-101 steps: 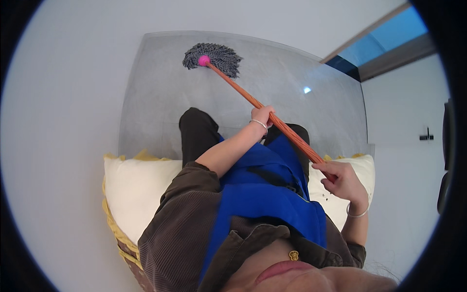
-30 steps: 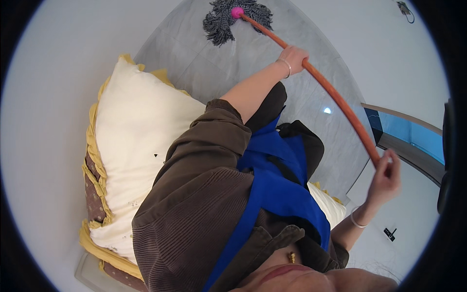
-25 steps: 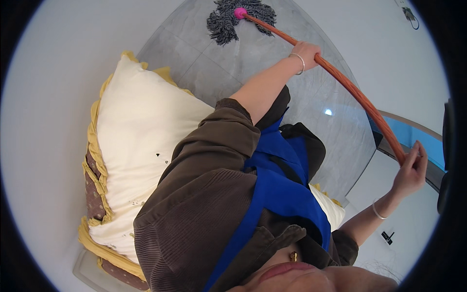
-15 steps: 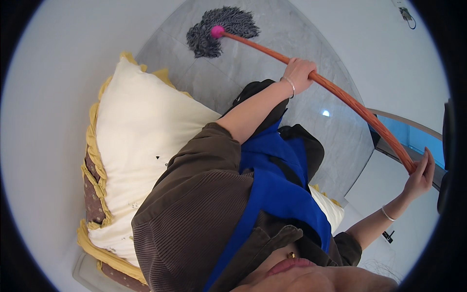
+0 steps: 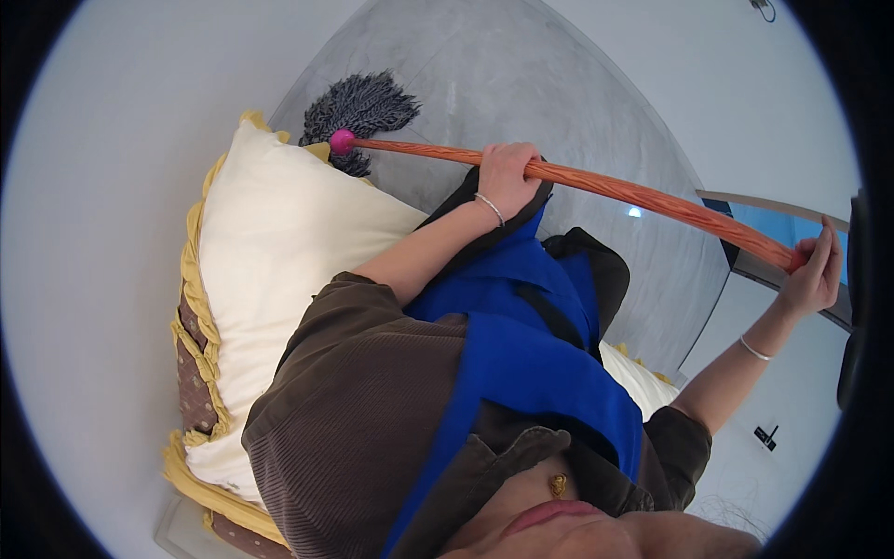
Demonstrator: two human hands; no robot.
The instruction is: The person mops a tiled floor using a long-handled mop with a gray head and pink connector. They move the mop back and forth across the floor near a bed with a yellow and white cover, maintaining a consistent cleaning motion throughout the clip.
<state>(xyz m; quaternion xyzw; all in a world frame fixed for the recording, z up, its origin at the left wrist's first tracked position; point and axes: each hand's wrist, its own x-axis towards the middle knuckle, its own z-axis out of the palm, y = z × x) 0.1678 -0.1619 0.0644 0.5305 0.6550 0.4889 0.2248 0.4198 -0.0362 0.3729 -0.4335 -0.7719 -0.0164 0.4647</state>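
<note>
Left hand [image 5: 509, 180] closed around the middle of a wood-grained orange mop handle [image 5: 643, 201], fingers and thumb clamped on it; right hand [image 5: 816, 270] at the handle's upper end, fingers stretched out and touching it, though I cannot tell whether they close around it. From the left hand's grip the handle runs leftward to a pink ball joint [image 5: 342, 142], where the grey string mop head [image 5: 372, 101] spreads on the grey marbled floor [image 5: 559, 84], just beside the yellow ruffle [image 5: 253, 119] of a cream cushion [image 5: 298, 224]. That cushion fills the space left of and below the left hand. Below the handle, between the two hands, lies a blue apron [image 5: 549, 373] over a brown corduroy shirt [image 5: 345, 401]. Each wrist just behind the grip wears a silver bangle [image 5: 754, 349], and well below the right hand sits a small black fixture [image 5: 765, 438]
</note>
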